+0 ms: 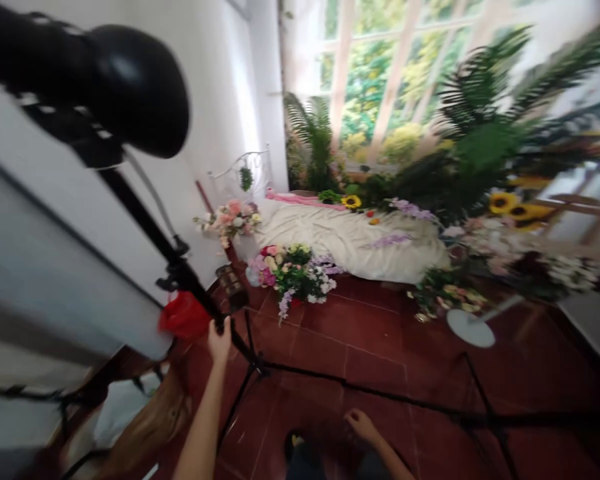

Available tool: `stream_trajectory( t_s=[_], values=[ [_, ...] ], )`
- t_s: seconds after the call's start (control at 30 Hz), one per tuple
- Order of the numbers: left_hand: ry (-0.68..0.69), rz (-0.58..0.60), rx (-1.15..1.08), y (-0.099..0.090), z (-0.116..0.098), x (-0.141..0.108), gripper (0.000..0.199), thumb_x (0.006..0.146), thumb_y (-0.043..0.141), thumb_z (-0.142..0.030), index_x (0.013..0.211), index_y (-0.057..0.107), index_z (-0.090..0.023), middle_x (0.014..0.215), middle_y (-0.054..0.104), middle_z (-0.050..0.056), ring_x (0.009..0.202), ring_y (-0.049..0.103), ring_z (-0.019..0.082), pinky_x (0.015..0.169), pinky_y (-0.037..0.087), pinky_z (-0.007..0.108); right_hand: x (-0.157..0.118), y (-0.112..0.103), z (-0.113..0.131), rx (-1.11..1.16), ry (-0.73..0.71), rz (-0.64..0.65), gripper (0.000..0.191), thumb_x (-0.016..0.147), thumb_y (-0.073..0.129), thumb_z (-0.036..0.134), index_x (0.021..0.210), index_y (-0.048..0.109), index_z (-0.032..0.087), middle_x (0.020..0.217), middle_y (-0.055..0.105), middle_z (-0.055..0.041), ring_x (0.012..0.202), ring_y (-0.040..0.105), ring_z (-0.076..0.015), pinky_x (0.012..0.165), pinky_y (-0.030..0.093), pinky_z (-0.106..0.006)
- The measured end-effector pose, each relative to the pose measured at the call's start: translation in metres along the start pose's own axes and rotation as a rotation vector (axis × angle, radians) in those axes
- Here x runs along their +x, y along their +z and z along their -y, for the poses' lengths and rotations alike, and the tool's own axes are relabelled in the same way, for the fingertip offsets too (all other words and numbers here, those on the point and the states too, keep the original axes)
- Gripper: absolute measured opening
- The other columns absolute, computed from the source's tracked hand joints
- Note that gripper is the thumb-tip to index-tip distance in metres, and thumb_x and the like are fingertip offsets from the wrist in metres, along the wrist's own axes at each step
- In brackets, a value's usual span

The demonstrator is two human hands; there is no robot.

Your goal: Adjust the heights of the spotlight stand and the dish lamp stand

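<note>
Black lamp (125, 87) partly beyond left edge

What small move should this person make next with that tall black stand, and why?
Probably bring the right hand up to the black stand: only the left hand holds it, and its bulky head sits high above that grip.
</note>
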State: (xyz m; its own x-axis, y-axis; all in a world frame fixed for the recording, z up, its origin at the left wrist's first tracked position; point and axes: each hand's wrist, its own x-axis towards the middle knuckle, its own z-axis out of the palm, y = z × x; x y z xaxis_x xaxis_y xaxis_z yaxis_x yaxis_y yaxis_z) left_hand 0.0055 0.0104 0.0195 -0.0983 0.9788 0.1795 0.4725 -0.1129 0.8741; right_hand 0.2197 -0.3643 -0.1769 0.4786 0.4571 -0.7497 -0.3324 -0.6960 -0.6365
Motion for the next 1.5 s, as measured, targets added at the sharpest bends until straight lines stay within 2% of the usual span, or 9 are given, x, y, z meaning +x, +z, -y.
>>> stream_trajectory(
  t_s=[0.2,0.3,0.37,0.5,0.7,0.8,0.93,1.13,1.5],
  values=[
    [-0.135,-0.326,0.186,0.038,-0.022,-0.026,0.048,0.072,0.05,-0.048,0.109,0.044,-0.018,0.105,0.061,0.014,0.099,0.059,0.032,0.083,0.046,0.045,-0.011,-0.099,-0.006,0.242,-0.116,-0.075,0.016,0.063,0.053,0.038,0.062,0.051,0.022,0.05,0.058,0.0002,0.042,0.056,-0.0142,0.039,0.037,-0.02],
    [-0.214,-0.44,0.195,0.077,-0.027,-0.078,0.051,0.073,0.045,-0.036,0.12,0.033,-0.02,0.119,0.055,0.017,0.105,0.058,0.031,0.083,0.047,0.045,-0.025,-0.177,-0.026,0.376,-0.129,-0.149,0.02,0.068,0.055,0.04,0.063,0.053,0.021,0.051,0.06,-0.0005,0.041,0.056,-0.0133,0.039,0.036,-0.02],
    [-0.31,-0.367,0.214,0.115,-0.033,-0.13,0.05,0.073,0.043,-0.032,0.12,0.032,-0.02,0.12,0.054,0.018,0.107,0.057,0.033,0.083,0.047,0.047,-0.037,-0.236,-0.043,0.497,-0.134,-0.222,0.024,0.071,0.056,0.043,0.064,0.055,0.02,0.053,0.061,-0.0019,0.043,0.057,-0.0132,0.04,0.037,-0.02],
    [-0.351,0.096,0.253,0.217,-0.069,-0.272,0.037,0.071,0.045,-0.032,0.105,0.046,-0.019,0.103,0.061,0.017,0.1,0.059,0.037,0.076,0.048,0.05,-0.072,-0.356,-0.076,0.818,-0.111,-0.368,0.029,0.075,0.058,0.047,0.074,0.06,0.018,0.068,0.068,-0.007,0.054,0.063,-0.0141,0.047,0.044,-0.021],
    [0.435,1.146,-0.164,0.364,-0.187,-0.523,0.023,0.075,0.048,-0.034,0.091,0.058,-0.02,0.098,0.064,0.006,0.097,0.06,0.022,0.092,0.044,0.039,-0.117,-0.513,-0.093,1.356,-0.186,-0.459,0.018,0.081,0.058,0.035,0.078,0.056,0.018,0.071,0.069,-0.0022,0.05,0.06,-0.0068,0.044,0.043,-0.015],
    [0.608,1.35,-0.316,0.414,-0.26,-0.62,0.026,0.082,0.044,-0.035,0.096,0.058,-0.019,0.101,0.063,0.007,0.098,0.059,0.018,0.092,0.044,0.036,-0.131,-0.581,-0.086,1.574,-0.293,-0.281,0.017,0.084,0.054,0.031,0.073,0.053,0.018,0.063,0.065,0.0012,0.04,0.052,-0.0045,0.037,0.036,-0.013],
    [0.699,1.45,-0.507,0.454,-0.357,-0.707,0.03,0.086,0.044,-0.038,0.107,0.055,-0.02,0.11,0.06,0.009,0.103,0.057,0.017,0.094,0.042,0.035,-0.152,-0.655,-0.062,1.625,-0.466,-0.07,0.025,0.089,0.046,0.037,0.079,0.056,0.017,0.06,0.063,0.0008,0.039,0.05,-0.0051,0.034,0.035,-0.014],
    [0.786,1.44,-0.582,0.488,-0.451,-0.768,0.039,0.082,0.052,-0.042,0.113,0.051,-0.019,0.109,0.061,0.011,0.101,0.057,0.02,0.092,0.042,0.039,-0.166,-0.707,-0.03,1.542,-0.464,0.205,0.036,0.092,0.038,0.043,0.074,0.053,0.016,0.053,0.057,0.0015,0.036,0.043,-0.0045,0.03,0.029,-0.013],
    [0.712,1.462,-0.687,0.51,-0.458,-0.793,0.029,0.083,0.05,-0.044,0.093,0.051,-0.017,0.088,0.059,0.006,0.083,0.057,0.016,0.082,0.045,0.034,-0.165,-0.723,-0.025,1.694,-0.523,0.394,0.029,0.095,0.031,0.023,0.068,0.041,0.019,0.047,0.043,0.0077,0.034,0.034,-0.0034,0.03,0.025,-0.011]
  ],
)
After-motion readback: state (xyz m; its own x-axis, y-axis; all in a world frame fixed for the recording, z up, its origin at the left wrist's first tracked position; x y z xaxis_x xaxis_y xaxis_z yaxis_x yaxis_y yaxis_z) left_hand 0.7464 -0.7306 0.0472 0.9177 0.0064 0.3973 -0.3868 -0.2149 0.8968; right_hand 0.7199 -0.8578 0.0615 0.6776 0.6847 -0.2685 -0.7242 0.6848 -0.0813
